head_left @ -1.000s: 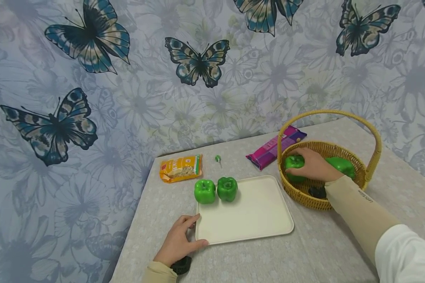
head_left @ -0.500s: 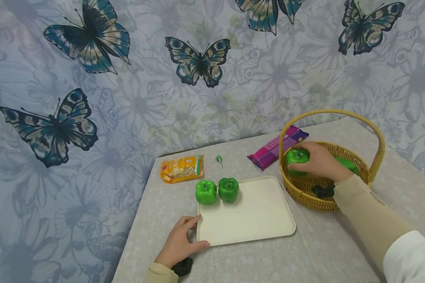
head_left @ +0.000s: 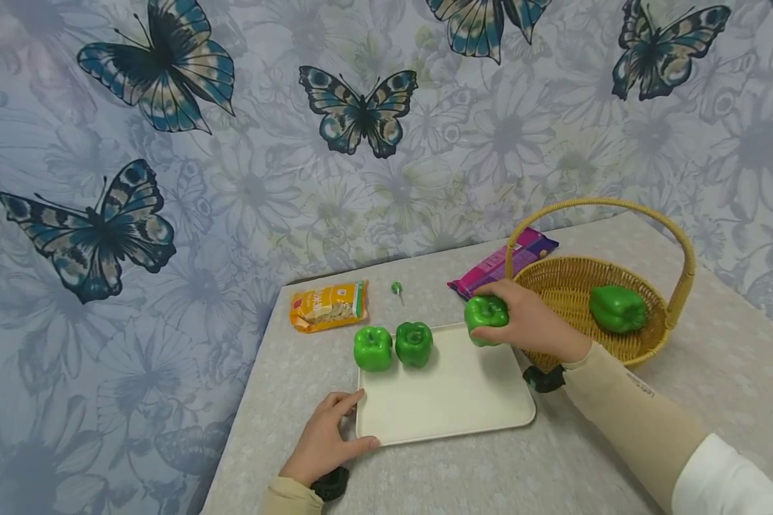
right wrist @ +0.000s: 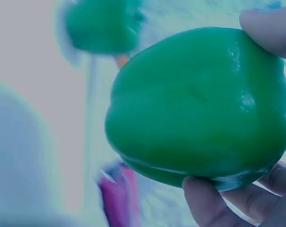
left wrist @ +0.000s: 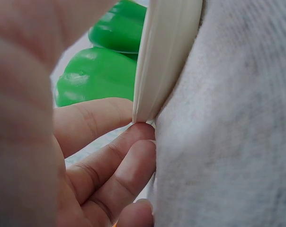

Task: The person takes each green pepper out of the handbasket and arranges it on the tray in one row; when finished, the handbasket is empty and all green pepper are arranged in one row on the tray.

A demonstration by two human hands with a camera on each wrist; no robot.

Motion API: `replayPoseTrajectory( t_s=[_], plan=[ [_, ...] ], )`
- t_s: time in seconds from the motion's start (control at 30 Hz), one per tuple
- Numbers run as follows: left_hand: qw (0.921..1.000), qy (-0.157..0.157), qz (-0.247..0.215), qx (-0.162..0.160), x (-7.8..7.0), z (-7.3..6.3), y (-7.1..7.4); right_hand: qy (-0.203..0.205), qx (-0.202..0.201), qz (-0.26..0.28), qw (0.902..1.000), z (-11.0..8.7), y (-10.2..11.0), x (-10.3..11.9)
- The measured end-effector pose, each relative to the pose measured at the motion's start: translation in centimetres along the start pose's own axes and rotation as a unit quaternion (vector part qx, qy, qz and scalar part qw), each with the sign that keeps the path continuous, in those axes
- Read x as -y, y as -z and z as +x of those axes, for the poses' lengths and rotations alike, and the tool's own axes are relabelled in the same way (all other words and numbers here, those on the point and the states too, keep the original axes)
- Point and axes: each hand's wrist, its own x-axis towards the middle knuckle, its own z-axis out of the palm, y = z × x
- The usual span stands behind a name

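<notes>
My right hand (head_left: 544, 327) grips a green bell pepper (head_left: 485, 315) and holds it above the far right corner of the cream tray (head_left: 451, 400). In the right wrist view, thumb and fingers clasp this pepper (right wrist: 195, 109) from opposite sides. Two more bell peppers, the left one (head_left: 373, 349) and the right one (head_left: 414, 345), stand side by side at the tray's far left corner. Touching the tray's near left corner is my left hand (head_left: 325, 438), thumb and fingers spread; its fingertips rest against the rim (left wrist: 150, 71) in the left wrist view.
A wicker basket (head_left: 554, 286) with a tall handle stands right of the tray, holding one green bell pepper (head_left: 618, 309). Behind lie an orange food packet (head_left: 328, 306), a small green lollipop (head_left: 396, 288) and a purple packet (head_left: 499, 261). A butterfly-patterned wall backs the table.
The right hand has lifted a bell pepper out of the basket and carried it left over the tray. The left hand stays at the tray's corner.
</notes>
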Motion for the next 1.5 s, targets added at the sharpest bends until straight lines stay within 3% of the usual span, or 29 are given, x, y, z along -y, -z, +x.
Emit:
replayPoseTrajectory(
  t_s=[0.23, 0.53, 0.77, 1.0, 1.5],
  plan=[
    [1.0000, -0.005, 0.003, 0.002, 0.1, 0.1, -0.1, -0.008, 0.032, 0.031, 0.9990, 1.8, -4.9, 0.3],
    [0.9998, -0.013, 0.016, -0.009, 0.2, -0.1, 0.0, -0.039, 0.044, 0.011, 0.9982, 2.8, -7.8, -0.5],
    [0.9998, -0.017, 0.012, -0.005, 0.1, -0.1, 0.0, -0.057, 0.044, 0.006, 0.9974, 2.7, -8.2, -0.6],
    [0.9999, -0.007, 0.015, -0.004, 0.0, -0.2, 0.2, -0.056, 0.049, 0.016, 0.9971, 2.9, -8.3, -0.6],
    [0.9997, -0.015, 0.015, -0.010, -0.2, -0.2, 0.1, -0.058, 0.058, 0.013, 0.9966, 2.8, -8.3, -1.1]
  ],
)
